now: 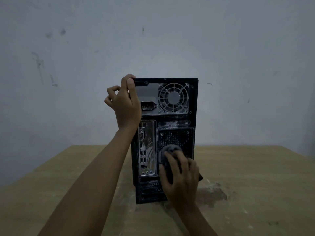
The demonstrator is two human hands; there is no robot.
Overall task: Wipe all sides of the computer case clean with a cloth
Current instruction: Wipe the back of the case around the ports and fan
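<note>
From the head view, the computer case (177,120) stands upright on the wooden table (247,184), close to the grey wall (238,48), with its dusty back panel facing the person. The left hand (125,103) has the case by its top left corner: the thumb lies flat on the back panel, the forefinger hooks over the top edge, and the other fingers curl off to the side, holding nothing. The right hand (180,178) is lower down, its fingers and thumb bent round a bunched dark cloth (171,150) which it presses against the perforated vent below the fan grille (173,97). A pale smear of dust (211,193) lies on the table just right of the case's foot.
</note>
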